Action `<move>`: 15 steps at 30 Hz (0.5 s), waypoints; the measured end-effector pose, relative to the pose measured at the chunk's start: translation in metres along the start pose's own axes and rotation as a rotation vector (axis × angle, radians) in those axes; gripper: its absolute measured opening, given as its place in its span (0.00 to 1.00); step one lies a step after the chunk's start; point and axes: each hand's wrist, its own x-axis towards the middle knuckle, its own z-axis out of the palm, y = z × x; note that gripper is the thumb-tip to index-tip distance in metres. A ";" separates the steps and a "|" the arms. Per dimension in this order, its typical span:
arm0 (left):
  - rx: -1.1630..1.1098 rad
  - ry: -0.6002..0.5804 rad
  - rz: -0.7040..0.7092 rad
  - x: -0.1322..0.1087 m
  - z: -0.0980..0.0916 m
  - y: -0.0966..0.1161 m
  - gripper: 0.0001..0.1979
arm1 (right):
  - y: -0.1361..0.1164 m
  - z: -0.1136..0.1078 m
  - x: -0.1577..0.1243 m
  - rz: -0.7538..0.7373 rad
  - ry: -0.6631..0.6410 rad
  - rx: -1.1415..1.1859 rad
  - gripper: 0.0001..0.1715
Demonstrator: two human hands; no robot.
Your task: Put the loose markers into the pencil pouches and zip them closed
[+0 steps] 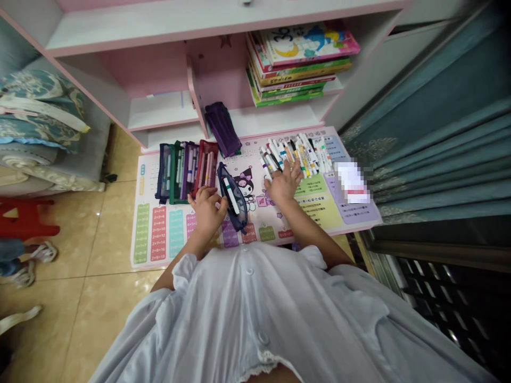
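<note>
My left hand (208,211) rests between the red mesh pouch (205,166) and an unzipped dark blue mesh pencil pouch (235,197). Its fingers are spread, and its thumb side is at the blue pouch's edge. White markers (230,196) lie inside that pouch. Over the near side of a spread of white markers with coloured bands (307,154) lies my right hand (285,183), fingers apart and touching some of them. Whether it grips one is hard to see. Left of the red pouch stand purple (189,167), green (176,170) and navy (164,173) mesh pouches holding markers.
A dark purple pouch (222,127) leans at the shelf's edge. Stacked books (295,64) fill the right shelf compartment. A blurred white item (353,182) lies at the desk mat's right. Curtains (431,117) hang beside it. A red stool (27,218) and another person's feet (35,263) are at left.
</note>
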 end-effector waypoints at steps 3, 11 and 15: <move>-0.002 -0.001 0.002 0.000 0.000 0.000 0.12 | 0.001 0.002 0.001 -0.002 -0.032 -0.026 0.12; -0.008 0.008 0.005 0.000 -0.001 0.000 0.13 | -0.027 -0.028 -0.016 -0.104 0.044 0.127 0.09; -0.013 0.014 0.002 0.000 0.000 0.000 0.13 | -0.054 -0.043 -0.040 -0.259 0.012 0.268 0.11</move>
